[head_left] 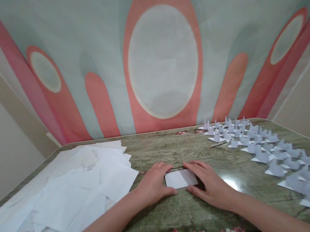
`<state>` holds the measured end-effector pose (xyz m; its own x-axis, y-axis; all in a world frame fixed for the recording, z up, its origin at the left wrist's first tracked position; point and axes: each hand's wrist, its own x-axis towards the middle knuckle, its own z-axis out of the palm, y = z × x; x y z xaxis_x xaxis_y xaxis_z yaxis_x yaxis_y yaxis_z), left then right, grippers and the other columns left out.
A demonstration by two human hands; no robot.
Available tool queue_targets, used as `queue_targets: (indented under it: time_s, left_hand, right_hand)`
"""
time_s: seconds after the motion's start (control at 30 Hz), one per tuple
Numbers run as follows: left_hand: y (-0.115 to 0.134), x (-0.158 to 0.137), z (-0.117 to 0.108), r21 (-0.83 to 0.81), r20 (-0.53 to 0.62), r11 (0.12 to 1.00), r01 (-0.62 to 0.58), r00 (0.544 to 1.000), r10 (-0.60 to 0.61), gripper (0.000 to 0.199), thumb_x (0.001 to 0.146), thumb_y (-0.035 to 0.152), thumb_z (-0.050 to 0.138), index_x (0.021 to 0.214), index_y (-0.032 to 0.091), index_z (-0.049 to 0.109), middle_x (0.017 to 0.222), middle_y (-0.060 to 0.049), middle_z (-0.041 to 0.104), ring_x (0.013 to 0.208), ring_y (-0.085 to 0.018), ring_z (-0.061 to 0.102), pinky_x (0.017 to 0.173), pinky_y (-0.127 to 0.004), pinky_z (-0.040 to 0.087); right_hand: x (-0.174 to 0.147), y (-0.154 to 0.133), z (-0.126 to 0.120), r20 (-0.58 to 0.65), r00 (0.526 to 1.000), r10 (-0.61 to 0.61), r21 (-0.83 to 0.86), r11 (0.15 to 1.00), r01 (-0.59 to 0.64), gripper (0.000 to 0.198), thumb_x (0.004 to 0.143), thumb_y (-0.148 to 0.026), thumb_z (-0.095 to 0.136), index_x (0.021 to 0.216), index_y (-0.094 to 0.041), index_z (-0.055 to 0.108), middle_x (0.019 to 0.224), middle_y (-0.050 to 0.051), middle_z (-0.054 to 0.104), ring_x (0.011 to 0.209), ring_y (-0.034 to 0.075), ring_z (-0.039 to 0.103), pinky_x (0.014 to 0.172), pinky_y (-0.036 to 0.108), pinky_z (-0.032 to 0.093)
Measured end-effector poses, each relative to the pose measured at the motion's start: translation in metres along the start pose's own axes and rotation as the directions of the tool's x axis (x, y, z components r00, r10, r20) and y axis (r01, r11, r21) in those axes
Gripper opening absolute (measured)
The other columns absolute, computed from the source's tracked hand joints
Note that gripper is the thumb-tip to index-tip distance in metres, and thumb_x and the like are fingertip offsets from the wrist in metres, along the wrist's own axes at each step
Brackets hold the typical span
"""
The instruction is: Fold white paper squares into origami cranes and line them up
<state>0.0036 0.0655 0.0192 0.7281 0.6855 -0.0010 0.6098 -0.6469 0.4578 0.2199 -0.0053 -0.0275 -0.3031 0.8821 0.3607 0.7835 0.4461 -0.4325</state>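
Observation:
A small white rectangle of folded paper (180,179) lies on the table between my two hands. My left hand (156,182) holds its left end, fingers along the far edge and thumb at the near edge. At the right end, my right hand (206,182) grips it in the same way, with the thumb near the front corner. A slanting crease or flap edge shows on the paper's right part. The undersides of my fingers are hidden.
Loose white paper sheets (68,191) are heaped across the table's left side. Several folded paper birds (259,155) stand in rows along the right side. A thin, pen-like object (218,144) lies beside them. A patterned backdrop (169,123) rises behind the wood-grain table (152,145).

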Motion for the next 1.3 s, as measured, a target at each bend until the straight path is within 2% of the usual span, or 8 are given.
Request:
queue_targets:
  time_s: [0.37,0.57,0.7,0.8,0.87,0.97,1.13,1.3]
  left_hand:
    - [-0.004,0.031,0.001,-0.371,0.016,0.927,0.059,0.998,-0.058,0.061,0.057,0.011,0.069,0.116,0.018,0.056,0.097,-0.005,0.057,0.069,-0.013,0.051,0.065,-0.025,0.044]
    - [0.000,0.054,0.013,-0.815,-0.168,0.578,-0.038,0.970,-0.174,0.045,0.069,0.019,0.066,0.112,0.015,0.052,0.110,-0.010,0.056,0.068,-0.009,0.056,0.062,-0.022,0.044]
    - [0.009,0.057,0.028,-0.895,-0.307,0.395,-0.205,0.927,-0.214,0.053,0.070,0.021,0.068,0.117,0.021,0.043,0.125,-0.011,0.046,0.080,-0.013,0.060,0.070,-0.025,0.048]
    - [0.012,0.052,0.040,-0.919,-0.302,0.302,-0.253,0.945,-0.128,0.063,0.066,0.016,0.073,0.120,0.024,0.041,0.134,-0.010,0.038,0.096,-0.018,0.058,0.080,-0.030,0.047]
    - [0.010,0.048,0.046,-0.936,-0.259,0.271,-0.227,0.962,-0.088,0.070,0.065,0.016,0.074,0.125,0.025,0.037,0.128,-0.011,0.045,0.095,-0.019,0.059,0.080,-0.030,0.047]
    - [0.007,0.046,0.051,-0.942,-0.194,0.290,-0.168,0.979,-0.062,0.076,0.067,0.016,0.073,0.131,0.023,0.033,0.115,-0.011,0.055,0.087,-0.017,0.060,0.079,-0.031,0.047]
    - [0.004,0.046,0.049,-0.851,-0.304,0.460,-0.254,0.952,-0.036,0.060,0.067,0.015,0.071,0.123,0.025,0.050,0.137,-0.009,0.034,0.102,-0.021,0.054,0.080,-0.030,0.048]
    - [0.004,0.043,0.047,-0.820,-0.285,0.516,-0.247,0.958,0.005,0.054,0.070,0.016,0.069,0.121,0.023,0.053,0.133,-0.009,0.040,0.102,-0.022,0.054,0.081,-0.032,0.049]
  right_hand:
    - [0.001,0.004,0.001,-0.084,0.993,0.078,0.164,0.984,-0.064,0.039,0.078,-0.023,0.055,0.116,-0.017,0.050,0.106,0.011,0.056,0.100,0.025,0.048,0.087,0.041,0.038]
    - [0.004,0.004,-0.006,-0.097,0.958,0.269,0.390,0.896,-0.212,0.022,0.087,-0.029,0.043,0.088,-0.018,0.062,0.079,0.005,0.060,0.076,0.020,0.054,0.070,0.032,0.041]
    - [0.007,0.010,-0.006,-0.044,0.910,0.411,0.568,0.760,-0.316,0.024,0.086,-0.036,0.047,0.086,-0.018,0.063,0.074,0.003,0.062,0.069,0.018,0.054,0.063,0.028,0.041]
    - [0.007,0.014,-0.005,-0.042,0.889,0.456,0.658,0.682,-0.319,0.025,0.084,-0.039,0.050,0.087,-0.017,0.062,0.075,0.002,0.062,0.068,0.017,0.053,0.062,0.027,0.041]
    - [0.006,0.015,-0.004,-0.034,0.884,0.466,0.707,0.636,-0.308,0.025,0.084,-0.040,0.051,0.088,-0.017,0.061,0.077,0.003,0.063,0.069,0.017,0.053,0.062,0.027,0.041]
    - [0.006,0.014,-0.002,-0.019,0.883,0.469,0.757,0.583,-0.293,0.024,0.083,-0.039,0.052,0.089,-0.017,0.060,0.078,0.002,0.063,0.069,0.016,0.054,0.063,0.026,0.042]
    - [0.005,0.012,0.000,0.012,0.899,0.437,0.762,0.578,-0.291,0.024,0.084,-0.038,0.052,0.097,-0.018,0.055,0.079,0.003,0.064,0.068,0.016,0.056,0.061,0.026,0.042]
    - [0.003,0.009,0.001,-0.051,0.903,0.426,0.742,0.621,-0.251,0.036,0.085,-0.035,0.051,0.117,-0.022,0.043,0.093,0.005,0.061,0.077,0.017,0.057,0.068,0.029,0.045]
